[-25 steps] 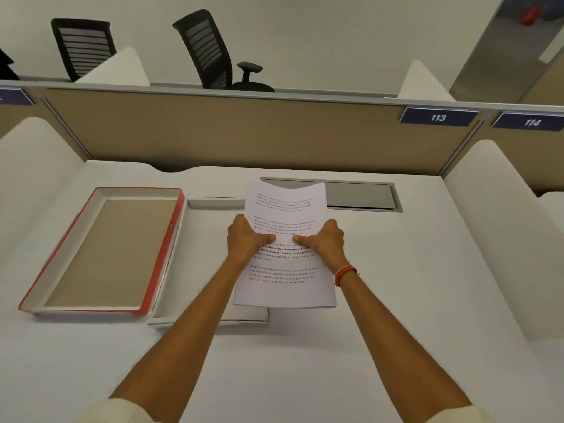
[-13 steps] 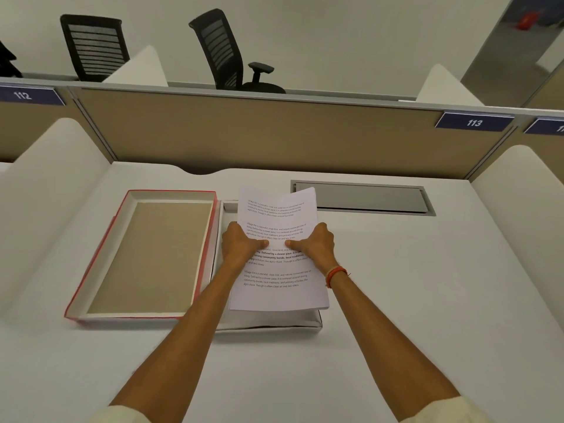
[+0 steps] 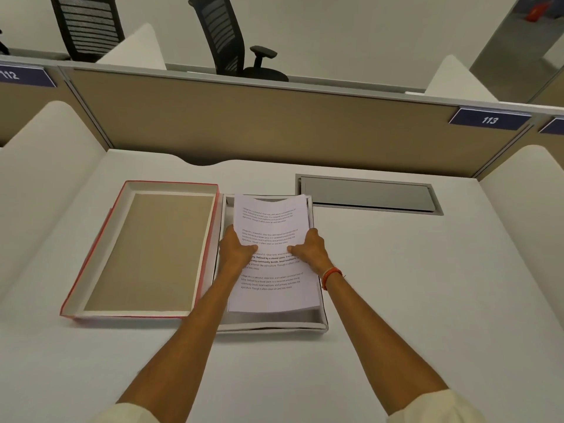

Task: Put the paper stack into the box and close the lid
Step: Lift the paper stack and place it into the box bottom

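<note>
Paper stack (image 3: 272, 239): white printed sheets, held over the open white box, inside its outline; the far edge curls up near the far wall, the near edge hangs above the box floor, short of the near wall.
Left hand (image 3: 236, 250): clasps the stack's left edge, thumb on the printed top sheet, fingers hidden below.
Right hand (image 3: 309, 247): clasps the stack's right edge the same way, thumb on top; an orange band (image 3: 330, 276) circles the wrist.
Box (image 3: 274, 326): shallow white tray on the desk, open; its near and right walls show, most of the floor is covered by the paper.
Lid (image 3: 143, 250): red-edged, lying upside down just left of the box, its long sides touching or nearly so; brown inner face up.
Desk (image 3: 427, 300): white, with a grey cable hatch (image 3: 367, 195) beyond the box on the right.
Partition (image 3: 274, 129): tan panel behind the desk, with blue plates reading 112 (image 3: 12, 75) and 113 (image 3: 489, 120).
Beyond: 2 black office chairs (image 3: 225, 35).
</note>
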